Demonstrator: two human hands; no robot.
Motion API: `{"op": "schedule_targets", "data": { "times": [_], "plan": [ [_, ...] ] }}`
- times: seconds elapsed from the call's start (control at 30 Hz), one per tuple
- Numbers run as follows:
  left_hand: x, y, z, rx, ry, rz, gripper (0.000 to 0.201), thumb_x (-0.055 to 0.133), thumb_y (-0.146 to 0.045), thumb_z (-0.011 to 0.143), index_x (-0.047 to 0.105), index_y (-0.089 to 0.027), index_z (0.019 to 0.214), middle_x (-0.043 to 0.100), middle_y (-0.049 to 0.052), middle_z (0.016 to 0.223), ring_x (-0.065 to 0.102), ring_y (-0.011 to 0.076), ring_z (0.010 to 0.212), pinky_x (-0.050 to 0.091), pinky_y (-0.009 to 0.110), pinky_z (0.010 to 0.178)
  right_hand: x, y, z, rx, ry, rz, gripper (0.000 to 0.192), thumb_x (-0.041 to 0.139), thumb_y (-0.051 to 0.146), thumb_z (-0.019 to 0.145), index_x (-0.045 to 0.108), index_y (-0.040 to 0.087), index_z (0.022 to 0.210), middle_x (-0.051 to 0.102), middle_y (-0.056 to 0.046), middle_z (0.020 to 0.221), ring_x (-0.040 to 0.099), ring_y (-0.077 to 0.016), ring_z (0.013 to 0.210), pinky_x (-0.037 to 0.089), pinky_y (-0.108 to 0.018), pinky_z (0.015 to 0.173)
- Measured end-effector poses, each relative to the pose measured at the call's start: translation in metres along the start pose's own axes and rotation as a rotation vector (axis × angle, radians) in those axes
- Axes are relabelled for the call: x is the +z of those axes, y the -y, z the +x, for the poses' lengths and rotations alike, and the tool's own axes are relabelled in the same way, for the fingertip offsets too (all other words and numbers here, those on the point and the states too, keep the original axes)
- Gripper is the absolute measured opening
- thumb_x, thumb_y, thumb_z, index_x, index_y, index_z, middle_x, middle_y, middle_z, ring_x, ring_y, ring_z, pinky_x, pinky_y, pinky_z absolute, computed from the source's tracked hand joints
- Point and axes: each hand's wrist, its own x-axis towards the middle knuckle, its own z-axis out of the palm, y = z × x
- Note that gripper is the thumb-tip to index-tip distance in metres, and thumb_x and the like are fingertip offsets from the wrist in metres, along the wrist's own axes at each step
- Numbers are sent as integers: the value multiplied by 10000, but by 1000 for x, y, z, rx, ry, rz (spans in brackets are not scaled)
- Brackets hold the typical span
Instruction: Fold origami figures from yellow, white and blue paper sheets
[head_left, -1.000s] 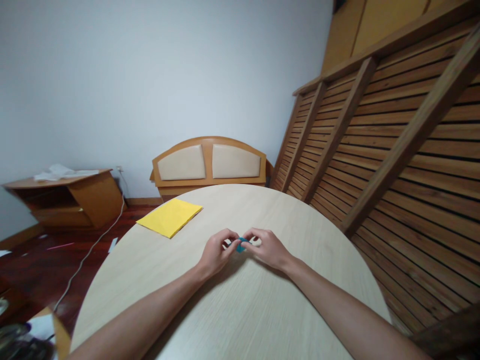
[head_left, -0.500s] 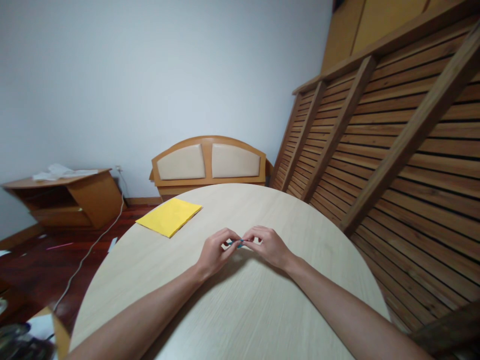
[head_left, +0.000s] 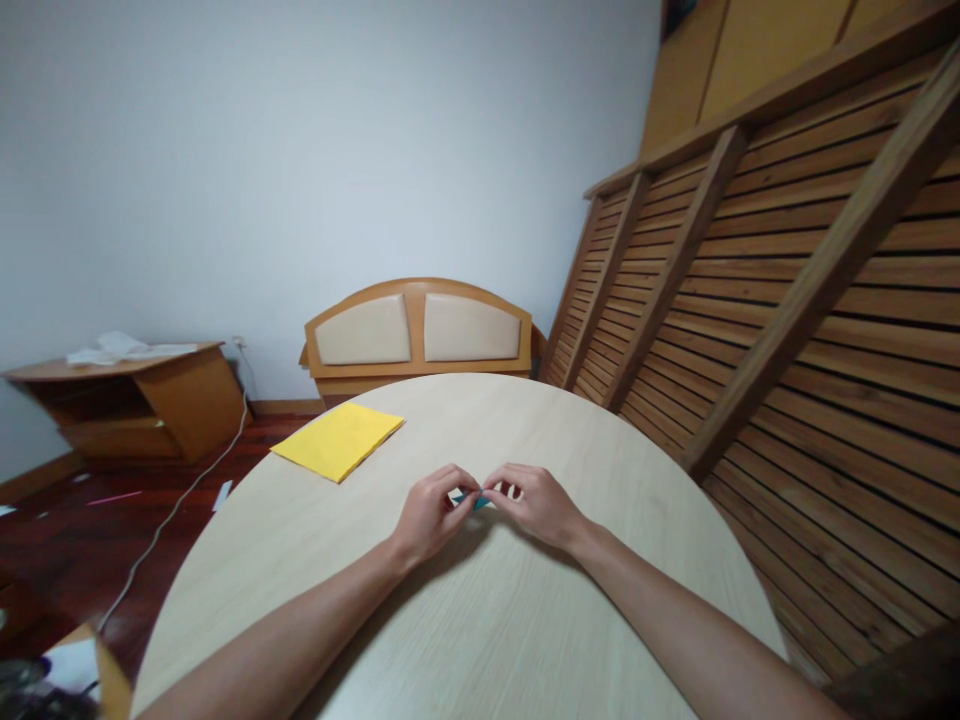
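A small teal piece, by its look folded paper (head_left: 481, 502), is pinched between both hands over the middle of the round table (head_left: 480, 620). My left hand (head_left: 437, 502) grips its left side with thumb and index finger. From the other side, my right hand (head_left: 534, 500) pinches it with thumb and fingertips, the two hands almost touching. Most of the piece is hidden by the fingers, so its full shape cannot be made out. Farther off to the left lies a flat yellow paper sheet or stack (head_left: 339, 440).
Beyond the table stands a wooden headboard (head_left: 417, 285) with pale panels. A large slatted wooden frame (head_left: 750, 290) leans along the right. At left are a low cabinet (head_left: 180, 400) with white sheets on top, a cable (head_left: 161, 535) on the floor and a box (head_left: 112, 670).
More of the teal piece shows below the fingertips now. Both hands keep their pinch and have shifted only slightly; the view has tilted up a little.
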Motion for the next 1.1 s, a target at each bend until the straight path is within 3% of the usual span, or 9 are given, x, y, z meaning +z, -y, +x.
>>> {"op": "schedule_targets", "data": {
  "times": [0.33, 0.63, 1.1],
  "plan": [
    [0, 0, -1, 10, 49, 26, 166, 503, -266, 932, 639, -186, 880, 642, 49, 854, 595, 139, 740, 498, 218, 603, -1, 2, 0, 0, 21, 4, 133, 612, 303, 913, 697, 209, 871, 701, -24, 843, 622, -161, 768, 459, -279, 734],
    [-1, -1, -1, 7, 20, 52, 135, 512, -232, 917, 635, -189, 879, 647, 46, 850, 597, 149, 768, 489, 220, 617, 0, 2, 1, 12, -13, -5, 119, 619, 278, 905, 683, 199, 844, 685, -23, 821, 608, -157, 751, 458, -278, 729],
    [0, 5, -2, -40, 29, 28, 141, 514, -244, 908, 639, -187, 881, 672, 47, 856, 615, 157, 760, 498, 234, 616, 2, 0, 0, 75, -29, 124, 90, 579, 210, 891, 665, 192, 873, 721, -38, 937, 630, -153, 782, 475, -272, 723]
  ]
}}
